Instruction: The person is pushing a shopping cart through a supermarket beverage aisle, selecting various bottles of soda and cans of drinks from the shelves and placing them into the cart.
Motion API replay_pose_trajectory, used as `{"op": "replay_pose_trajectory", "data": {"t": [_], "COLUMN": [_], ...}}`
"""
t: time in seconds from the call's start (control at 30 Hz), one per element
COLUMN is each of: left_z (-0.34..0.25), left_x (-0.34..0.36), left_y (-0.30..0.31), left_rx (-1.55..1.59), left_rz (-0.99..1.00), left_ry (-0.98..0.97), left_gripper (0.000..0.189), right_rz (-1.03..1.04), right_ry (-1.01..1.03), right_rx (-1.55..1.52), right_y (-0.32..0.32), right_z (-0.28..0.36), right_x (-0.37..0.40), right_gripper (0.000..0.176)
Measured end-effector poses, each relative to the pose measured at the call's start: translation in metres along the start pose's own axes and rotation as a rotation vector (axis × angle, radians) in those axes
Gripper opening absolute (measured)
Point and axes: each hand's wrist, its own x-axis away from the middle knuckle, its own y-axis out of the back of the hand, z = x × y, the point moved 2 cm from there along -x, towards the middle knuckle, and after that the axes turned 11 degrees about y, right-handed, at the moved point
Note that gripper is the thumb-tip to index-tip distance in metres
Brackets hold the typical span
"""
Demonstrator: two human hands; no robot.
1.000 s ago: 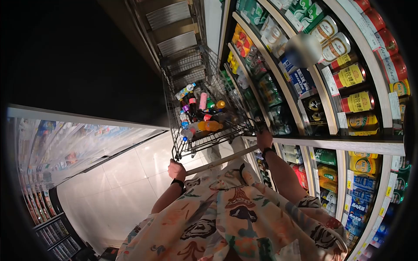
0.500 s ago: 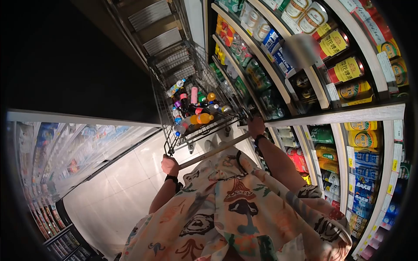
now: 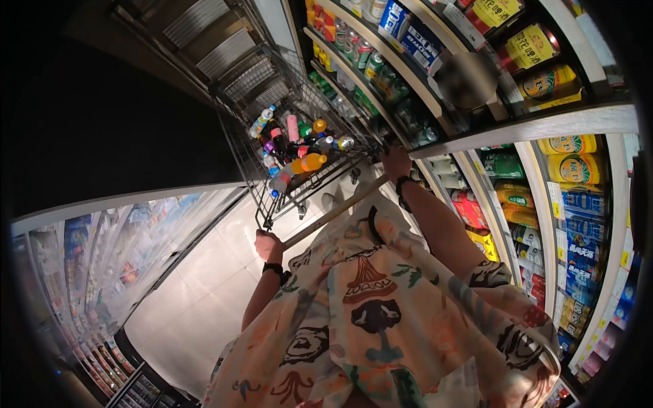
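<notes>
A wire shopping cart (image 3: 238, 160) stands in front of me, with a pale handlebar (image 3: 333, 212) across its near side. My left hand (image 3: 269, 245) is closed around the bar's left end. At the far right end, my right hand (image 3: 396, 164) is closed on the cart handle too, its fingers partly hidden. Several drinks lie jumbled in the basket: an orange bottle (image 3: 309, 163), a pink can or bottle (image 3: 292, 128), a white and blue bottle (image 3: 262, 121) and dark bottles among them.
Close on the right rise shelves of canned and bottled drinks, including yellow cans (image 3: 530, 47) and blue packs (image 3: 581, 251). A glass-fronted cooler (image 3: 136, 251) lines the left. Pale floor tiles (image 3: 197, 299) run between them. Metal shelving or a rack (image 3: 224, 51) stands beyond the cart.
The right-hand shelves have shifted in view, and the cart appears slightly farther left and up. Both hands keep their hold on the handle.
</notes>
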Motion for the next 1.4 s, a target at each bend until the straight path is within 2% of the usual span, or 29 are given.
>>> {"op": "replay_pose_trajectory", "data": {"t": [0.37,0.5,0.7,0.8,0.97,1.03,1.4], "left_z": [0.022,0.010,0.012,0.017,0.017,0.019,0.037], "left_x": [-0.010,-0.011,-0.004,-0.008,-0.006,-0.008,-0.007], "left_y": [-0.009,-0.002,0.002,0.005,0.019,0.024,0.027], "left_rx": [-0.043,-0.026,0.004,0.015,0.032,0.010,0.081], "left_rz": [0.014,0.022,0.039,0.052,0.072,0.072,0.064], "left_ry": [-0.022,0.018,0.056,0.077,0.104,0.054,0.078], "left_gripper": [0.024,0.026,0.028,0.027,0.025,0.025,0.025], "right_rz": [0.016,0.017,-0.058,0.028,-0.045,-0.039,-0.058], "right_ry": [0.001,-0.034,0.015,-0.056,0.034,0.010,0.036], "right_rx": [-0.026,-0.022,0.022,-0.059,-0.033,-0.046,-0.016], "right_y": [-0.012,-0.014,-0.009,-0.003,-0.012,-0.019,-0.031], "right_z": [-0.005,-0.004,0.000,0.010,0.008,0.004,0.003], "right_x": [0.010,0.006,0.017,0.025,0.035,0.039,0.054], "right_gripper": [0.039,0.037,0.036,0.041,0.040,0.034,0.034]}}
